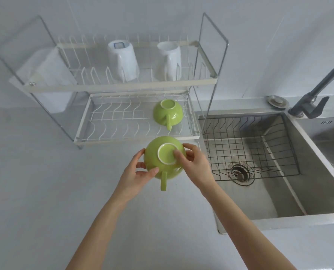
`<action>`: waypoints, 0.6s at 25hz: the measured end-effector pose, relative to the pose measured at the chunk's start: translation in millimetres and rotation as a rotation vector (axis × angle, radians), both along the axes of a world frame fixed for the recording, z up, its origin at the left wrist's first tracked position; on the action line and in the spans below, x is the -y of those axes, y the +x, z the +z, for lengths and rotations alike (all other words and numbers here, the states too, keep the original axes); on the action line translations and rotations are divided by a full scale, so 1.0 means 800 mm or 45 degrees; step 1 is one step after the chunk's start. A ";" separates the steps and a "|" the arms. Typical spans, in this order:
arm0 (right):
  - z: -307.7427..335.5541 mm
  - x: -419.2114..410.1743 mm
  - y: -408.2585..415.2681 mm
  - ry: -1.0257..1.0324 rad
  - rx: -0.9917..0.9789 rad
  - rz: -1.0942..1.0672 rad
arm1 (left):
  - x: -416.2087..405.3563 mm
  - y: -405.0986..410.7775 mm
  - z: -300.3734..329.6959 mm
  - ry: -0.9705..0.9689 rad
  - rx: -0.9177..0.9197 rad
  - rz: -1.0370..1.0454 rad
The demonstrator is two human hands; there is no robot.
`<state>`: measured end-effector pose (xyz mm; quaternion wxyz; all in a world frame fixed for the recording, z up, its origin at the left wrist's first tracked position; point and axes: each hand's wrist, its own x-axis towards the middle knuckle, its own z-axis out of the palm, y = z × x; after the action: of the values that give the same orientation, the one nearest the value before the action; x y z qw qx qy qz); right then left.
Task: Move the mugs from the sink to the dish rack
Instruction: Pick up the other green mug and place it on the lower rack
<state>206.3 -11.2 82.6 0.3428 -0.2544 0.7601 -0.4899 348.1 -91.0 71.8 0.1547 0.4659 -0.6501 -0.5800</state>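
I hold a round green mug [156,166] upside down above the counter, just in front of the dish rack's lower shelf [84,131], its handle pointing toward me. My left hand [138,177] grips its left side and my right hand [194,164] grips its right side, one finger resting on the white base. A second green mug [168,114] sits upside down at the right end of the lower shelf. Two white mugs [123,61] [170,59] stand upside down on the upper shelf. The sink [318,172] at the right shows no mugs.
A black wire basket [247,145] lies in the sink over the drain. A dark faucet [310,102] rises at the back right. A clear plastic holder [45,75] hangs on the rack's left end. The grey counter [45,191] stretches left and toward me.
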 end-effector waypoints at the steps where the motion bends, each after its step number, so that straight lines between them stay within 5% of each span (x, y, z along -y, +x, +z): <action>1: 0.001 0.010 0.006 -0.001 -0.011 0.022 | 0.009 0.005 0.000 -0.017 -0.003 0.014; 15: 0.016 0.185 0.025 0.131 -0.139 0.189 | 0.166 0.017 -0.003 -0.103 0.164 0.048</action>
<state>226.1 -159.1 95.2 0.3489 -0.3182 0.7809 -0.4089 361.8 -223.8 69.4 0.1421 0.5079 -0.6727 -0.5190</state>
